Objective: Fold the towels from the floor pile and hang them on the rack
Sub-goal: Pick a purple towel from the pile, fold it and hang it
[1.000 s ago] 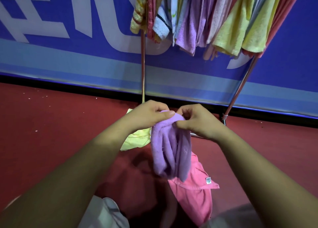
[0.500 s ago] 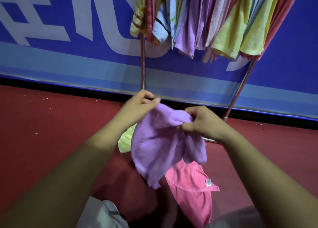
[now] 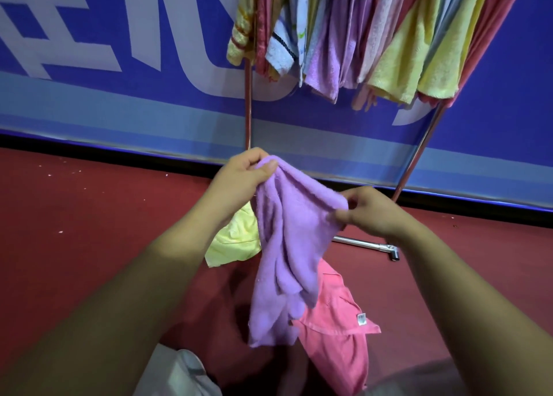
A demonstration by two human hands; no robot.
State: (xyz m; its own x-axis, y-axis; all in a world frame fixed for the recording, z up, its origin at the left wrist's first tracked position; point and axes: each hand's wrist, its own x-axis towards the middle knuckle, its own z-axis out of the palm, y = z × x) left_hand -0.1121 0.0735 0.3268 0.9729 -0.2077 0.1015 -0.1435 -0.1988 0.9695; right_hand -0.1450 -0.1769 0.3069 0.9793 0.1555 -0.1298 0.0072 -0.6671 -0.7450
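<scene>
The purple towel [image 3: 284, 246] hangs in the air above the red floor [image 3: 89, 231], its long axis running nearly vertical, top edge far, loose bunched end dangling near. The left hand [image 3: 239, 183] pinches its top left corner; the right hand [image 3: 368, 213] pinches the top edge further right and lower. It partly hides a pink towel [image 3: 335, 330] and a yellow towel [image 3: 236, 240] lying on the floor. The rack [image 3: 247, 105] stands beyond, its top cut off, hung towels [image 3: 359, 36] crowded together.
</scene>
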